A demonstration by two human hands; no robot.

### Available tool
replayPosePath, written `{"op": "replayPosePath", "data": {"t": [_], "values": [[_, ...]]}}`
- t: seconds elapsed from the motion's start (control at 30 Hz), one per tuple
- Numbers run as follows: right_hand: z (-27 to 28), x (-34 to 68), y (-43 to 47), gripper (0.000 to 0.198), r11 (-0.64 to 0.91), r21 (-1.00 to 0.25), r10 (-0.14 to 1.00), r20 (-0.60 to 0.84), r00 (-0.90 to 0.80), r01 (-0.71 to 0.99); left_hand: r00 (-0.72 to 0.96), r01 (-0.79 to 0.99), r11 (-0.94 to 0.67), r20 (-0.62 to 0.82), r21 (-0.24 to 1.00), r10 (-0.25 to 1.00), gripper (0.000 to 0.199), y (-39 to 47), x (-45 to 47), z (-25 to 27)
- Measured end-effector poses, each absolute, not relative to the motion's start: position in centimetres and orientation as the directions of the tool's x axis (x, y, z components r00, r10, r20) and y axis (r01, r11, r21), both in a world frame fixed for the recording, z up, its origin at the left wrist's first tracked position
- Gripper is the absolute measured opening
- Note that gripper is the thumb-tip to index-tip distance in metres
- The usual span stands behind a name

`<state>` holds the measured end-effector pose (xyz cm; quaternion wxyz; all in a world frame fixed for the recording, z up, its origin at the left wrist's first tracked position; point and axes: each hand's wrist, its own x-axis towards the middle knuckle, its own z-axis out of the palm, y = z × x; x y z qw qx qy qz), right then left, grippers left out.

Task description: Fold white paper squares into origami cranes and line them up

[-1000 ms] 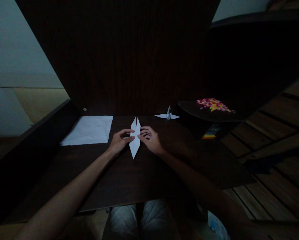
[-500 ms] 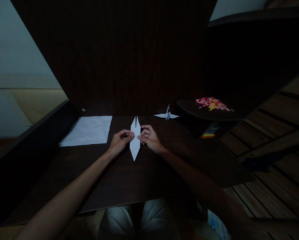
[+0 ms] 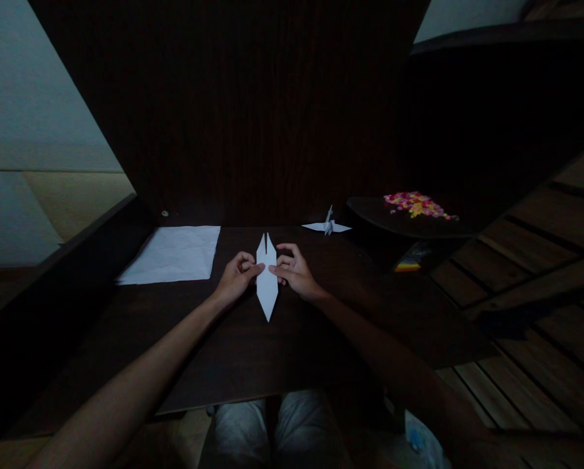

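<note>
A folded white paper [image 3: 267, 290], long and pointed at its near end, is held up in front of me over the dark desk. Its far end splits into two narrow points with a slit between them. My left hand [image 3: 237, 273] pinches its left edge, thumb on the upper face and fingers curled behind. On the opposite edge, my right hand [image 3: 294, 272] grips it the same way, with the index finger partly stretched out. The fingertips behind the paper are hidden.
A stack of white paper sheets [image 3: 174, 255] lies left of my hands. Beyond them to the right stands a folded paper crane [image 3: 328, 226]. Small pink, red and yellow pieces [image 3: 418, 205] are heaped on a dark corner shelf [image 3: 370, 218]. A tall dark panel [image 3: 252, 117] closes off the back.
The folded paper has shifted slightly to the right and toward me, and its near tip has swung right. Both hands keep their hold.
</note>
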<state>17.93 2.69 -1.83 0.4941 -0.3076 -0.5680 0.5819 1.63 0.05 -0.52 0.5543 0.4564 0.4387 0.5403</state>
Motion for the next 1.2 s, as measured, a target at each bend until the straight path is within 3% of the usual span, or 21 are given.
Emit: {"op": "replayPosePath", "data": {"t": [0.27, 0.43, 0.53, 0.7, 0.8, 0.93, 1.07, 1.2], "values": [[-1.9, 18.3, 3.0, 0.021, 0.166, -0.970, 0.915, 0.219, -0.339, -0.177, 0.099, -0.254, 0.082, -0.058, 0.964, 0.993, 0.022, -0.1, 1.2, 0.1], [-1.9, 18.7, 3.6, 0.016, 0.023, -0.981, 0.919, 0.097, -0.383, -0.191, 0.139, -0.272, 0.118, -0.083, 0.955, 0.987, 0.023, 0.2, 0.6, 0.0], [-1.9, 19.1, 4.0, 0.014, 0.034, -0.991, 0.903, 0.086, -0.420, -0.129, 0.116, -0.153, 0.077, -0.060, 0.985, 0.992, 0.031, 0.5, 0.1, -0.4], [-2.1, 19.5, 4.2, 0.019, 0.250, -0.953, 0.901, 0.164, -0.401, 0.171, 0.157, 0.206, -0.006, -0.027, 0.979, 0.987, 0.037, 0.9, -0.6, -0.7], [-2.0, 19.7, 3.9, 0.022, 0.406, -0.859, 0.867, 0.255, -0.428, 0.311, 0.238, 0.449, -0.209, 0.109, 0.869, 0.965, 0.040, 0.9, -0.8, -0.6], [-1.8, 19.9, 3.7, 0.024, 0.560, -0.699, 0.809, 0.346, -0.475, 0.445, 0.350, 0.682, -0.450, 0.283, 0.577, 0.893, 0.036, 0.8, -1.1, -0.6], [-1.9, 19.9, 3.6, 0.022, 0.660, -0.551, 0.749, 0.426, -0.508, 0.511, 0.420, 0.738, -0.524, 0.318, 0.425, 0.850, 0.034, 0.8, -1.6, -0.8], [-2.2, 20.0, 3.6, 0.025, 0.734, -0.489, 0.674, 0.437, -0.595, 0.472, 0.470, 0.741, -0.533, 0.252, 0.408, 0.846, 0.036, 1.1, -2.0, -0.9]]}}
